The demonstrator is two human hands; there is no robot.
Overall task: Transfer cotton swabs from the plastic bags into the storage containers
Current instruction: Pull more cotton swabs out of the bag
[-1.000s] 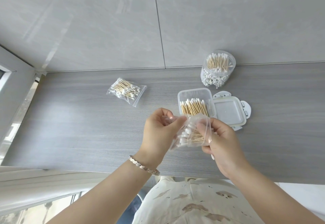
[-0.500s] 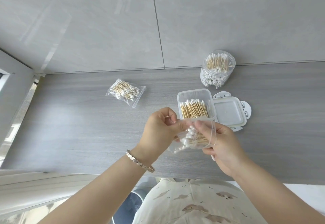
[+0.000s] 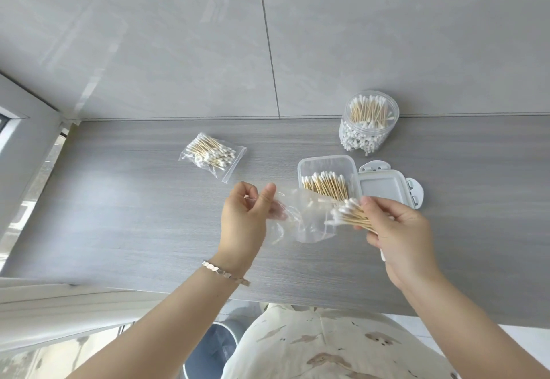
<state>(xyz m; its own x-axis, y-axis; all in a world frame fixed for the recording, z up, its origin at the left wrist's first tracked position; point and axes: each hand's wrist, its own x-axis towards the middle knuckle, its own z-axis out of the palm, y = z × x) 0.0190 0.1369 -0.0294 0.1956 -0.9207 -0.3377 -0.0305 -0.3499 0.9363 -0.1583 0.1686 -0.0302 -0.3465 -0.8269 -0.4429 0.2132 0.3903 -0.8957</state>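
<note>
A second bag (image 3: 212, 155) of swabs lies untouched toward the back left of the counter (image 3: 119, 200), well apart from the hands.

The left hand (image 3: 247, 214) is above the counter's middle, with thumb and curled fingers pinching one edge of the clear bag (image 3: 300, 217). The bag hangs limp and looks empty. It is thin, slippery film with no stiffness, so an edge pinch like this is the only sure hold.

Just right of it, the swabs (image 3: 348, 216) are a loose bundle with their cotton tips pointing left at the bag's mouth. I cannot tell whether the tips are quite clear of it. They are very light, with thin, stiff wooden stems that tend to fan out and slide past one another. They are best squeezed across the stems, not by the soft tips.

The right hand (image 3: 398, 229) does just that, its thumb and fingers closed round the stems at their right end.

Behind the bundle, the open box (image 3: 324, 167) is part filled with swabs, and its lid (image 3: 384, 185) is folded out to the right. A jar (image 3: 369, 122) packed with swabs stands at the counter's back edge.
</note>
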